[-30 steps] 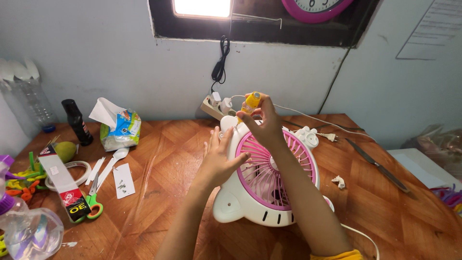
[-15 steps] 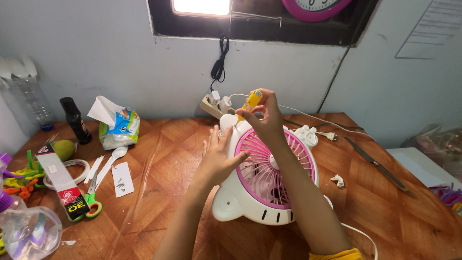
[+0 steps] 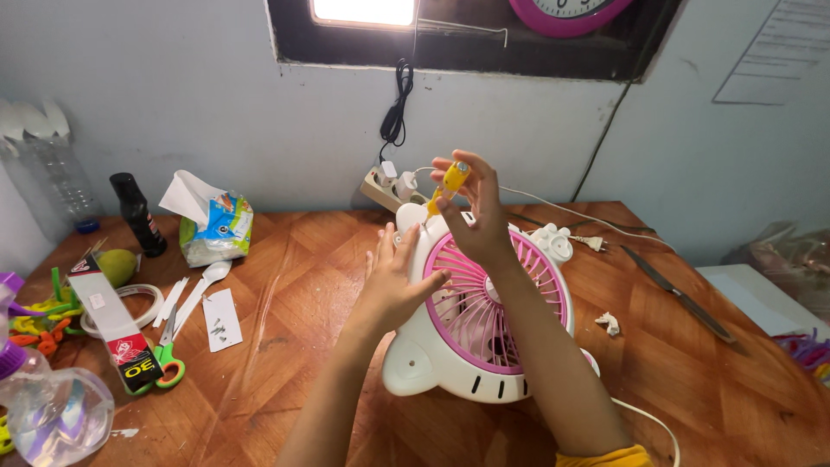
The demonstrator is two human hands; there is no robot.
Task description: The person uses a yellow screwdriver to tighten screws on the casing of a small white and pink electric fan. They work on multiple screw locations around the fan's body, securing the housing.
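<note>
A white table fan (image 3: 432, 350) with a pink grille (image 3: 471, 316) lies tilted on the wooden table (image 3: 303, 259). My left hand (image 3: 393, 285) rests flat against the fan's left side, fingers spread over the rim. My right hand (image 3: 471, 207) reaches over the grille and pinches a small yellow-handled screwdriver (image 3: 448, 184). The screwdriver's tip points down at the fan's top left ear.
A power strip (image 3: 389, 186) with plugs sits at the wall behind the fan. To the left lie a tissue pack (image 3: 212, 227), a black bottle (image 3: 138, 216), scissors (image 3: 169, 367), a tape ring (image 3: 121, 311) and a paper slip with small screws (image 3: 222, 322). A long knife (image 3: 679, 296) lies right.
My right hand has risen slightly with the screwdriver, and its fingers have shifted on the handle. My left hand stays on the fan.
</note>
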